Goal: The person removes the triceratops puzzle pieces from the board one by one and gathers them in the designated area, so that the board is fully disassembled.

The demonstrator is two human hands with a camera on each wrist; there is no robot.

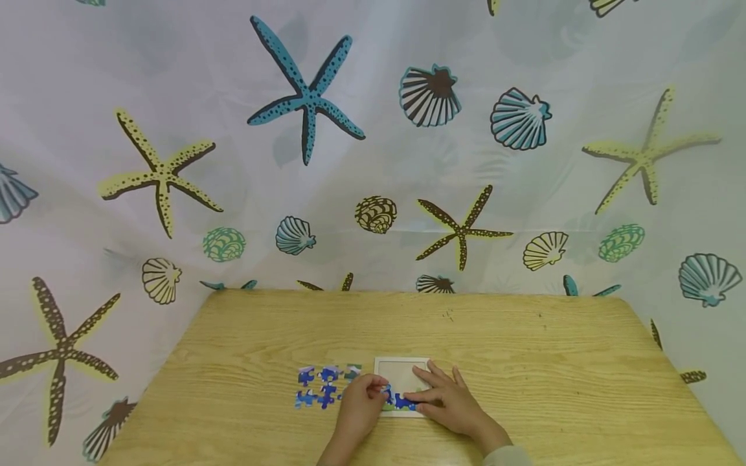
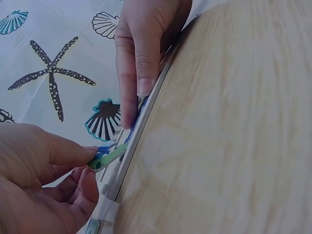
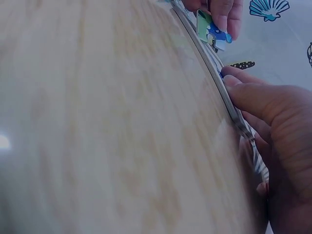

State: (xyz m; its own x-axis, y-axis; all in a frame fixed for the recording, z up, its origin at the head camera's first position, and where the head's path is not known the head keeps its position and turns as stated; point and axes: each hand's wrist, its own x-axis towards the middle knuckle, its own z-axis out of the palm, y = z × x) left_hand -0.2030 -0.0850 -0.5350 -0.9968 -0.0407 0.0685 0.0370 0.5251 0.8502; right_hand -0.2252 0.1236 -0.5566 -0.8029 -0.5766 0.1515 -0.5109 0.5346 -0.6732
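Note:
My left hand (image 1: 360, 406) pinches a blue and green jigsaw piece (image 2: 108, 156) between thumb and fingers, tilted up at the left edge of a white-rimmed puzzle tray (image 1: 404, 359). In the right wrist view the same piece shows its green edge and blue face. My right hand (image 1: 451, 402) lies over the tray's right side, fingers spread and fairly straight, fingertips on blue pieces (image 1: 403, 402) along the tray's near edge. Its thumb is by the near rim. The upper part of the tray shows a bare pale base.
Left of the tray lie several loose jigsaw pieces (image 1: 328, 373), mostly blue, in two rough rows; my left hand partly covers the nearest ones. All rest on a wood-grain table (image 1: 559, 375). A cloth (image 1: 373, 162) printed with starfish and shells hangs behind and at both sides.

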